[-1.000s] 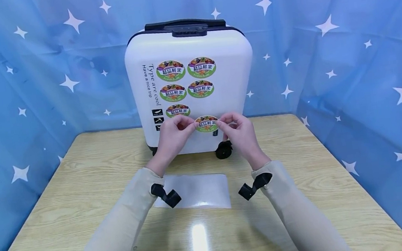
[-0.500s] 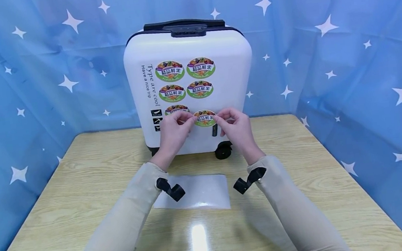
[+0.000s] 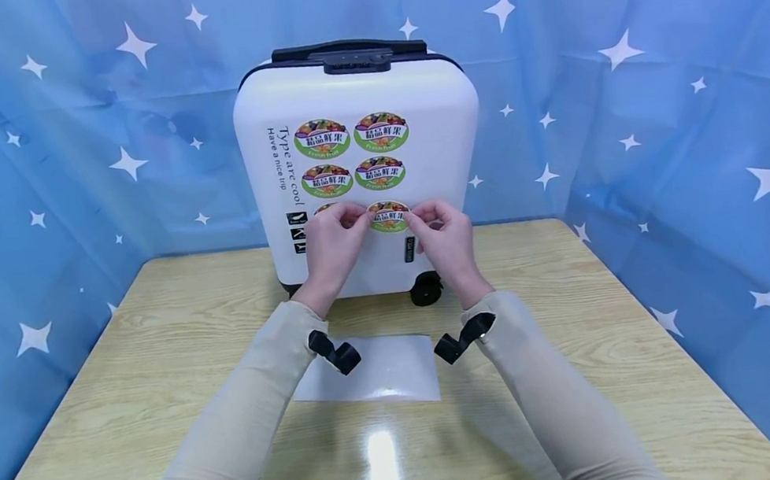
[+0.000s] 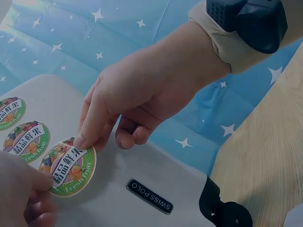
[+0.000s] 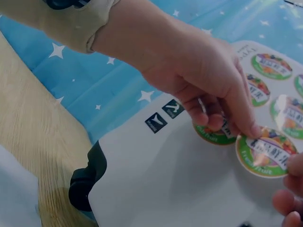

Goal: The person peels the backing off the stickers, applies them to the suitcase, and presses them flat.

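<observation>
A white suitcase (image 3: 440, 131) stands upright with oval fruit stickers on its front. Between my two hands is one more oval sticker (image 3: 389, 217), green-edged with fruit pictures, held close over the lower front. My left hand (image 3: 332, 250) pinches its left edge between thumb and fingertip; part of the lower-left sticker (image 5: 215, 135) is hidden behind that hand in the head view. At the opposite edge my right hand (image 3: 451, 242) pinches with thumb and forefinger, its other fingers curled. Below the sticker sits a black SWISS POLO badge (image 4: 150, 196).
On the wooden table (image 3: 551, 379), a white sheet (image 3: 386, 370) lies in front of the suitcase, below my forearms. A black wheel (image 3: 425, 289) shows at the suitcase's lower right. Blue star-patterned curtains (image 3: 592, 113) surround the table's back and sides.
Both hands have moved the sticker upward and slightly left, closer to the level of the lower-left sticker. The badge beneath is now uncovered, while more of the lower-left sticker is covered.
</observation>
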`<state>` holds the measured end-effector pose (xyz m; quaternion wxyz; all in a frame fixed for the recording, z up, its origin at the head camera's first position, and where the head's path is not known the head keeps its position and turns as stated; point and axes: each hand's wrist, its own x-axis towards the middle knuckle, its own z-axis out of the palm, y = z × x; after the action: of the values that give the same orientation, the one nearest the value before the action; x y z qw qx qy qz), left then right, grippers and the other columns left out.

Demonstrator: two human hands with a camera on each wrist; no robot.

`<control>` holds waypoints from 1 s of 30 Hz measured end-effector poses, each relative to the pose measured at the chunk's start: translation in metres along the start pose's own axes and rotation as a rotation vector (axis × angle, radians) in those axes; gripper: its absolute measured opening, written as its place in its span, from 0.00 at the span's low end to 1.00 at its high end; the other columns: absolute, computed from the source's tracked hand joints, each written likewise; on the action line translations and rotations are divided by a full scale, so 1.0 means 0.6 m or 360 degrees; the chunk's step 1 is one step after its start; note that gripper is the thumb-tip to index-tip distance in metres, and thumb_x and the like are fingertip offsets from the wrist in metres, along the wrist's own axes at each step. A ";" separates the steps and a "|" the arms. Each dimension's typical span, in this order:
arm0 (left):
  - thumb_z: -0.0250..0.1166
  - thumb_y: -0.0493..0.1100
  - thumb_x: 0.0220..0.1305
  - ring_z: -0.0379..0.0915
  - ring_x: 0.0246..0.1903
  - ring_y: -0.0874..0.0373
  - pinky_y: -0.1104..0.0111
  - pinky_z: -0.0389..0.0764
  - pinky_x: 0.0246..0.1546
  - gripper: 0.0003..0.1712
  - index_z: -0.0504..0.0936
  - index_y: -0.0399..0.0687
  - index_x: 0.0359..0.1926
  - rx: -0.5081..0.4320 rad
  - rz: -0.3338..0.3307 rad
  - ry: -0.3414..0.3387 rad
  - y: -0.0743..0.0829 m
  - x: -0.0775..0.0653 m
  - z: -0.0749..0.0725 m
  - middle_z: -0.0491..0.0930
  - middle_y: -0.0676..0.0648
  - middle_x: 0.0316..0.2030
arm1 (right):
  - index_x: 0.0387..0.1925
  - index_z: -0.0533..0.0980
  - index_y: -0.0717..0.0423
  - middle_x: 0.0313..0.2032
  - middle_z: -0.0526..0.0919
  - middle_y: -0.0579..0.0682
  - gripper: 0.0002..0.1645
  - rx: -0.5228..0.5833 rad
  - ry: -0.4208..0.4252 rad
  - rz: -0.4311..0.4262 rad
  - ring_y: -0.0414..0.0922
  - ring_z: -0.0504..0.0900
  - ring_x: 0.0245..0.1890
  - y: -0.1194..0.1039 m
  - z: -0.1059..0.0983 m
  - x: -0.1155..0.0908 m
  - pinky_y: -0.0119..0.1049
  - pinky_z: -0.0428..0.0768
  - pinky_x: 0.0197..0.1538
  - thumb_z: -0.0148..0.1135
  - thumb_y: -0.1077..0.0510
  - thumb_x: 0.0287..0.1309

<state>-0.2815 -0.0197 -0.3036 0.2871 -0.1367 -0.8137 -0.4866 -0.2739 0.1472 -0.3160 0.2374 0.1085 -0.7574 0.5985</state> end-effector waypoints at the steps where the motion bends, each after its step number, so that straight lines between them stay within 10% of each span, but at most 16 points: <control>1: 0.68 0.45 0.56 0.74 0.28 0.61 0.70 0.74 0.30 0.09 0.85 0.42 0.33 0.0018 0.0009 0.0007 0.000 0.000 0.000 0.82 0.49 0.29 | 0.33 0.77 0.58 0.28 0.78 0.50 0.11 -0.0007 0.0013 -0.0011 0.60 0.74 0.22 0.001 0.001 0.001 0.31 0.73 0.20 0.63 0.53 0.57; 30: 0.66 0.43 0.58 0.76 0.27 0.60 0.71 0.75 0.29 0.08 0.83 0.42 0.31 0.0333 0.0177 0.0111 0.007 0.011 0.014 0.83 0.48 0.28 | 0.32 0.78 0.59 0.27 0.79 0.51 0.10 -0.0171 0.0198 -0.0007 0.47 0.77 0.22 0.000 0.022 0.016 0.31 0.76 0.21 0.63 0.54 0.57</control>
<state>-0.2878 -0.0106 -0.2999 0.3545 -0.1340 -0.8407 -0.3867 -0.2855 0.1356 -0.3137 0.2908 0.0598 -0.7719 0.5622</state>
